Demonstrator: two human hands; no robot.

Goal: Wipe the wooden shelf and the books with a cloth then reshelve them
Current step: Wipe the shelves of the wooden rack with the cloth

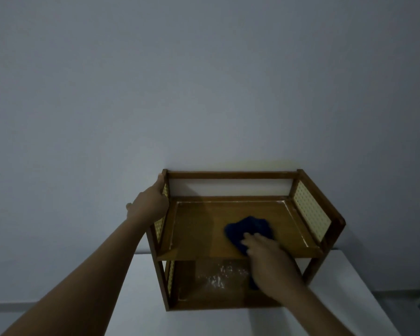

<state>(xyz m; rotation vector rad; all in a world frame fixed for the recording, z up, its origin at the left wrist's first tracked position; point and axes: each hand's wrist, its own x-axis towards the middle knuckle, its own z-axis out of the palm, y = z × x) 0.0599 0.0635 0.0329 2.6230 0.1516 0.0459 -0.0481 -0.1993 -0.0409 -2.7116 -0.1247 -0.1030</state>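
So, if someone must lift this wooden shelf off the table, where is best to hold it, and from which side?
Probably by the two side frames, coming from left and right. The wooden shelf is a wide open box with sturdy corner posts; the left hand already steadies its left frame near the top. The mesh panels look thin, so the grip belongs on the wood beside them.

Cloth (249, 230) partly under right hand (267, 253)

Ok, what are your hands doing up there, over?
Left hand steadying the wooden shelf by its side. Right hand pressing the blue cloth on the top board. No books in view. Nothing in the way.
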